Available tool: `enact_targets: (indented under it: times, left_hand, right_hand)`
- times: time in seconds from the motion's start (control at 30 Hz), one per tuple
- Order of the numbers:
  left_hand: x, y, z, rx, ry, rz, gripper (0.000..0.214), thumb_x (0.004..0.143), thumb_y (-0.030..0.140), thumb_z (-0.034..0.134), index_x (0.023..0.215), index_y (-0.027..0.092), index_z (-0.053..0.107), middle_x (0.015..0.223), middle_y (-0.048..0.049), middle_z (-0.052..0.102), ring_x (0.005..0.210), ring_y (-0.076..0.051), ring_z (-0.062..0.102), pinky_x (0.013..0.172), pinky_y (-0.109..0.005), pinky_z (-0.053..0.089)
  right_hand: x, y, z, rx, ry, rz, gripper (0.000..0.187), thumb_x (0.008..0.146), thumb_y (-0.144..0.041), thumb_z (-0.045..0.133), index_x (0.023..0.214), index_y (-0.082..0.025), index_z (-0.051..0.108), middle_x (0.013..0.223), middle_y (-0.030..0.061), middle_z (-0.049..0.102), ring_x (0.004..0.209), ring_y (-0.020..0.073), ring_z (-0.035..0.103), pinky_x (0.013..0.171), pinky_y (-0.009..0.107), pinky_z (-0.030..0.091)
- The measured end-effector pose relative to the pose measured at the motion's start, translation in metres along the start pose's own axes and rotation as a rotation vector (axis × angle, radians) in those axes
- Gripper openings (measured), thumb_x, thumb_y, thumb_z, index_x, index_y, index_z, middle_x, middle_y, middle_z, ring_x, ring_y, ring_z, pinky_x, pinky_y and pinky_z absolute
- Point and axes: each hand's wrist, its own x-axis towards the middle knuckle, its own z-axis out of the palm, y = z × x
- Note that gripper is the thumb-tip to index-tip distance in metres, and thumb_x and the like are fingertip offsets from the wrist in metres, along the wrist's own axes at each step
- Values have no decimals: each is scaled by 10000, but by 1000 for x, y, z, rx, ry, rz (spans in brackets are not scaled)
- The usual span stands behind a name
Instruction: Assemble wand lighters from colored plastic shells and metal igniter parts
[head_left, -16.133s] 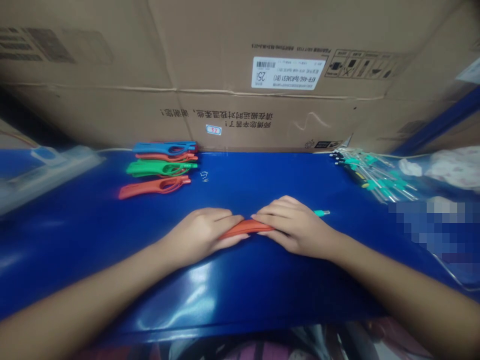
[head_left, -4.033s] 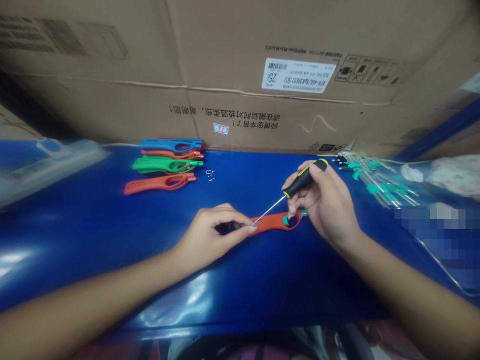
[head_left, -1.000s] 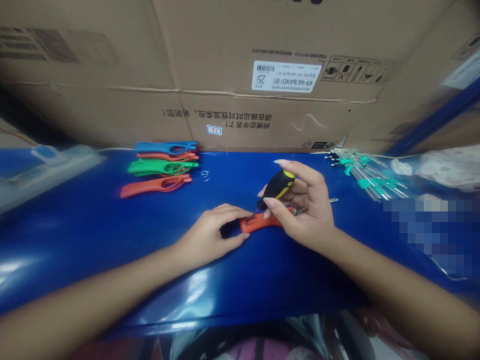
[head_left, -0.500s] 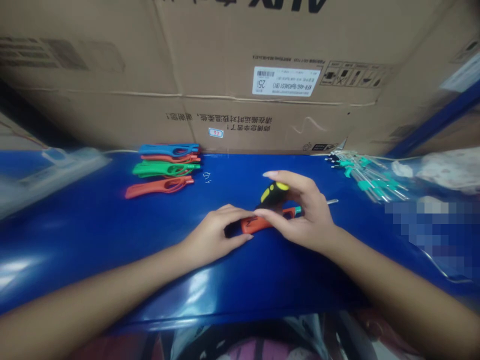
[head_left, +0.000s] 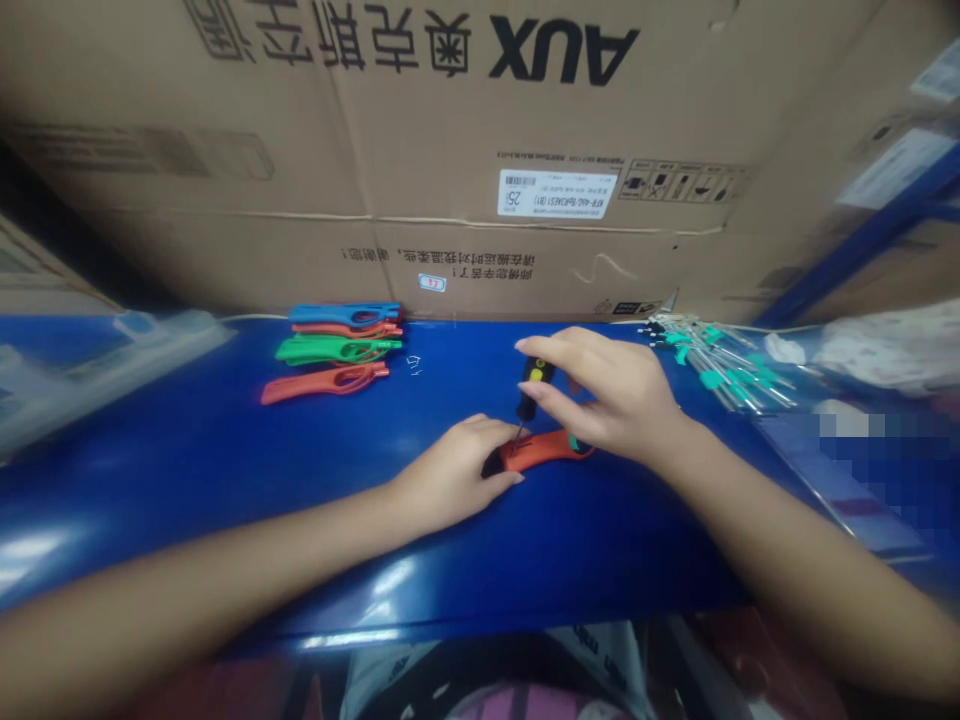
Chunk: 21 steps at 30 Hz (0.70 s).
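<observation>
My left hand (head_left: 457,458) lies closed around the left end of an orange lighter casing (head_left: 544,452), thumb on the near side and fingers on the far side. In my right hand (head_left: 622,385) is a small black-and-yellow screwdriver (head_left: 536,385), pinched by the handle between thumb and fingers. It stands nearly upright, and its thin shaft meets the casing close to my left fingertips. A green part shows at the casing's right end, partly hidden by my right hand. Whether the tip sits in a screw is too small to tell.
More lighter casings, blue, green (head_left: 330,350) and orange (head_left: 326,382), lie at the back left beside tiny white or metal bits (head_left: 414,365). Several metal tubes with green parts (head_left: 720,365) lie back right. A large cardboard box (head_left: 420,180) stands behind the blue table (head_left: 315,560).
My right hand has turned the screwdriver from tilted to nearly upright, its shaft now on the casing. The view has tipped up slightly, showing more of the box.
</observation>
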Motion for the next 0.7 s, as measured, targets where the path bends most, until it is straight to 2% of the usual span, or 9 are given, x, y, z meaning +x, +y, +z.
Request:
enact_targets:
  times: [0.1, 0.17, 0.23, 0.3, 0.4, 0.47, 0.5, 0.6, 0.7]
  left_hand:
    - [6, -2, 4, -24, -1, 32, 337, 849, 207, 744, 1177, 167, 673, 1115, -76, 735, 1016, -245, 651, 945, -403, 512]
    - [6, -7, 7, -52, 27, 62, 348, 848, 224, 746, 1181, 162, 668, 1130, -81, 729, 1029, -245, 648, 947, -405, 512]
    - [5, -11, 9, -70, 55, 79, 353, 849, 244, 747, 1180, 152, 664, 1129, -89, 728, 1033, -247, 653, 957, -415, 511]
    - [3, -14, 10, -85, 62, 83, 348, 853, 241, 741, 1183, 160, 664, 1130, -89, 731, 1029, -243, 657, 952, -413, 520]
    - [2, -14, 9, -131, 51, 106, 388, 861, 217, 719, 1238, 171, 643, 1204, -95, 713, 1099, -237, 644, 987, -403, 517]
    - [2, -14, 8, -161, 33, 124, 407, 866, 201, 703, 1265, 171, 631, 1241, -95, 700, 1142, -228, 633, 1015, -392, 507]
    - [3, -13, 7, -168, 26, 129, 404, 870, 194, 694, 1268, 170, 631, 1239, -92, 701, 1142, -222, 635, 1019, -386, 506]
    - [3, -13, 7, -167, 35, 130, 365, 885, 179, 672, 1248, 161, 644, 1192, -88, 721, 1102, -211, 656, 996, -378, 515]
    - [3, -13, 8, -171, 37, 121, 367, 886, 182, 672, 1252, 158, 644, 1190, -93, 722, 1090, -215, 660, 984, -384, 521]
  right_hand:
    - [-4, 0, 4, 277, -28, 124, 318, 1004, -191, 457, 1300, -205, 573, 1245, 110, 658, 981, 177, 675, 794, 305, 567]
    - [-8, 0, 6, 410, -5, 198, 285, 986, -226, 532, 1266, -210, 583, 1155, 92, 658, 818, 141, 655, 685, 274, 561]
    - [-11, 0, 5, 363, 70, 176, 288, 905, -282, 692, 1176, -211, 628, 971, 51, 663, 696, 129, 602, 608, 262, 534]
    - [-13, 1, 4, 257, 98, 102, 351, 867, -299, 742, 1190, -210, 638, 970, 61, 672, 761, 158, 615, 643, 282, 541]
    - [-15, 1, 3, 332, 11, 153, 394, 1001, -238, 515, 1395, -223, 524, 1229, 117, 645, 929, 177, 649, 704, 299, 561]
    - [-15, 2, 2, 453, -20, 253, 398, 1024, -199, 441, 1415, -241, 507, 1204, 99, 652, 892, 156, 659, 664, 275, 559]
    - [-15, 2, 1, 466, -2, 271, 366, 1013, -210, 485, 1373, -244, 546, 1114, 77, 673, 839, 147, 657, 641, 263, 552]
    - [-15, 5, -3, 237, 89, 137, 328, 901, -299, 708, 1213, -215, 652, 893, 42, 675, 732, 152, 630, 617, 266, 533]
    - [-15, 3, -7, 14, 30, 42, 400, 956, -318, 611, 1323, -161, 594, 1067, 124, 677, 891, 210, 660, 677, 308, 554]
